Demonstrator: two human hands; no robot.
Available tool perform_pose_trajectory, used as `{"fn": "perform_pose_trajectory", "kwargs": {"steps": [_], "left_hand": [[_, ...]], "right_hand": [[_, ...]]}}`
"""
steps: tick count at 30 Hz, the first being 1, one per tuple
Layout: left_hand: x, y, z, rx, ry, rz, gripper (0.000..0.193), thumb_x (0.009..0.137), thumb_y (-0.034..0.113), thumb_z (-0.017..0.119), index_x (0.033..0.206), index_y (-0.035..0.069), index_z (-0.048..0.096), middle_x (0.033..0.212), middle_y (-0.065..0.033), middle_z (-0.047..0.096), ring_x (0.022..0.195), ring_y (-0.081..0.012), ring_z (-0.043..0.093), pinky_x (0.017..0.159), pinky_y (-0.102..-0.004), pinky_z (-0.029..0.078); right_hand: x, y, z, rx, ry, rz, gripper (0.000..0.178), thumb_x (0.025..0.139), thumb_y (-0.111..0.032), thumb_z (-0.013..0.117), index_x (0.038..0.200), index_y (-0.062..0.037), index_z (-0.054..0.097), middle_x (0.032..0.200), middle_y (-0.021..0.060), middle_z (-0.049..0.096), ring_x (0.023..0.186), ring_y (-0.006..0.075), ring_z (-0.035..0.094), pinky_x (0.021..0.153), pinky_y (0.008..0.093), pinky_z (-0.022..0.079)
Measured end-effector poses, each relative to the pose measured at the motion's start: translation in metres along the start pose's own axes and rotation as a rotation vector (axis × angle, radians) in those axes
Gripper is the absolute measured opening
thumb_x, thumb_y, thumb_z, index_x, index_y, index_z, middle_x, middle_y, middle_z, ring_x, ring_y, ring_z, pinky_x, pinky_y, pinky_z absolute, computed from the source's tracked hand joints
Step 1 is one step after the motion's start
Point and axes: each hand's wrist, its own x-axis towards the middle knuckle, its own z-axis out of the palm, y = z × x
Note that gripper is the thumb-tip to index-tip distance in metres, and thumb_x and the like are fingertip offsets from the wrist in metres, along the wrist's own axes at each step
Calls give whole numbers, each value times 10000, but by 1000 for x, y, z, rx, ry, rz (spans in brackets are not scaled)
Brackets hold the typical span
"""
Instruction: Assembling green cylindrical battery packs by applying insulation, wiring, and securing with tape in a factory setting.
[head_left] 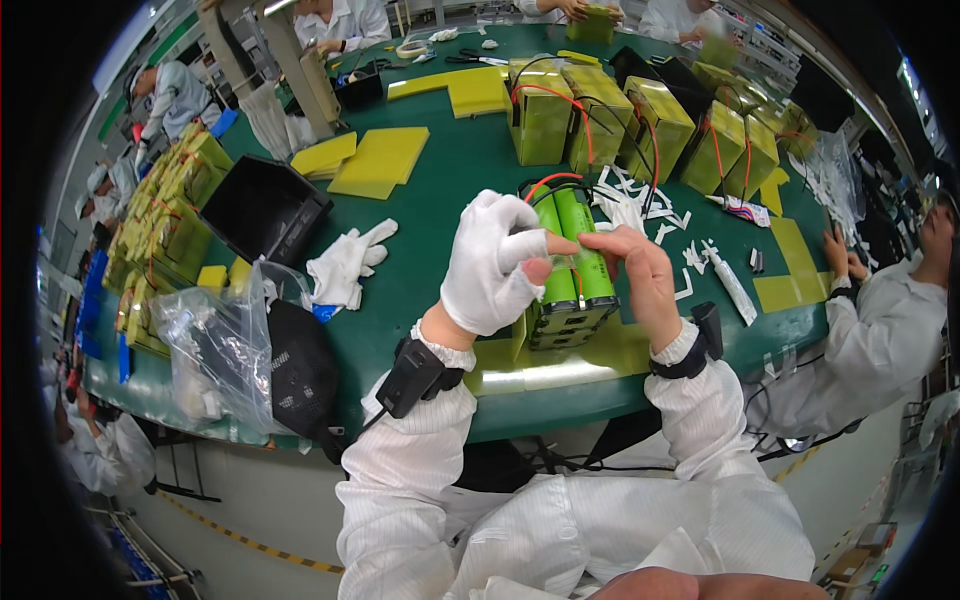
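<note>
Two hands [565,265], one gloved, one green battery pack [572,275]

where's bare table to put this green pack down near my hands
Bare green table lies left of the green battery pack, between the loose white glove and the yellow sheets. Right of the pack it is crowded with white paper strips; behind stand wrapped yellow packs.
</note>
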Motion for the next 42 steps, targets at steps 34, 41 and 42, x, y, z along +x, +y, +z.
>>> {"fn": "perform_pose_trajectory", "kwargs": {"steps": [34, 41, 42], "left_hand": [[-15, 74, 19, 1, 237, -592, 657, 922, 602, 475, 1184, 2, 535, 1131, -103, 507, 1028, -210, 515, 912, -349, 404], [30, 69, 5, 380, -256, -799, 623, 921, 437, 554, 1325, -20, 428, 1193, -220, 557, 1091, -343, 550, 951, -400, 415], [36, 69, 2, 490, -393, -928, 617, 925, 418, 549, 1338, -22, 416, 1152, -235, 597, 1057, -361, 586, 931, -407, 436]], "right_hand": [[-15, 8, 3, -281, 206, 272, 414, 995, -361, 426, 849, -15, 601, 867, 176, 612, 823, 378, 597, 703, 439, 479], [-18, 9, 2, -109, 161, 288, 427, 1004, -339, 402, 960, 36, 601, 966, 226, 611, 909, 405, 573, 794, 437, 468], [-17, 6, 4, -129, 138, 305, 428, 1005, -339, 400, 962, 38, 598, 964, 228, 604, 913, 403, 568, 790, 439, 464]]}}
